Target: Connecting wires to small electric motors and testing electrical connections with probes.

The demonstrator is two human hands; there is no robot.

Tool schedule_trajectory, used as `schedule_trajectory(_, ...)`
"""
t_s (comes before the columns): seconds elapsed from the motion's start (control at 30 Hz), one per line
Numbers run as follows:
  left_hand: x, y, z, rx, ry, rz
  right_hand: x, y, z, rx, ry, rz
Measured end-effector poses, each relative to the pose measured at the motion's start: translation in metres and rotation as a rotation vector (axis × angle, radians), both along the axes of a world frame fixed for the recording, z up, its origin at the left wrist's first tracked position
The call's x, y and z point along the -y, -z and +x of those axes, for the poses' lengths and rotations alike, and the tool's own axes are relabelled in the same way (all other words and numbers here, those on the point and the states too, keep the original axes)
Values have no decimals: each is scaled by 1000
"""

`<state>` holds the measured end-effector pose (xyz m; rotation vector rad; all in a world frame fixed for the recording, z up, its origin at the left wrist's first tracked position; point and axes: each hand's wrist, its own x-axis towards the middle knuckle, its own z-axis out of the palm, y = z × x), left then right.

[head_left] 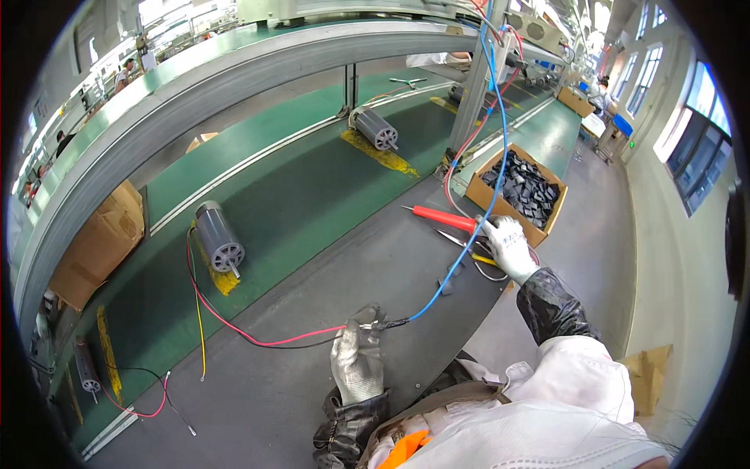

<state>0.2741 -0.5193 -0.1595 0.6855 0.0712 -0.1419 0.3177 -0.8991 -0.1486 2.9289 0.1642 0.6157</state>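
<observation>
My left hand (358,361), in a grey-white glove, is closed on the bare ends of a red wire and a black wire. These wires run from a grey cylindrical motor (218,237) on the green belt. The black end of a blue cable (502,144) meets the wires at my left fingertips; the exact join is too small to make out. My gloved right hand (506,244) is closed around the back end of a red-handled tool (442,216) with a thin pointed metal tip. Beside it lies a yellow-handled hand tool (482,259), partly hidden by my right hand.
An open cardboard box (522,190) of small black pieces stands beyond my right hand. Small dark pieces (449,281) lie on the grey work surface (312,281). Other motors sit on the belt, one farther ahead (376,129), one at lower left (86,367). A metal frame post (473,86) rises ahead.
</observation>
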Motion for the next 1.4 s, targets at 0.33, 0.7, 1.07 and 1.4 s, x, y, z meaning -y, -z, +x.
schedule_trajectory(0.33,-1,9,7,43,27,-100,39,3,20,-100,252,350)
schedule_trajectory(0.7,7,2,10,67,59,-28,51,-16,31,-462,345,408)
schedule_trajectory(1.07,6,-7,6,30,79,-150,38,-203,30,214,-249,-445)
schedule_trajectory(1.4,24,14,15,16,119,-116,38,21,-82,-29,124,168)
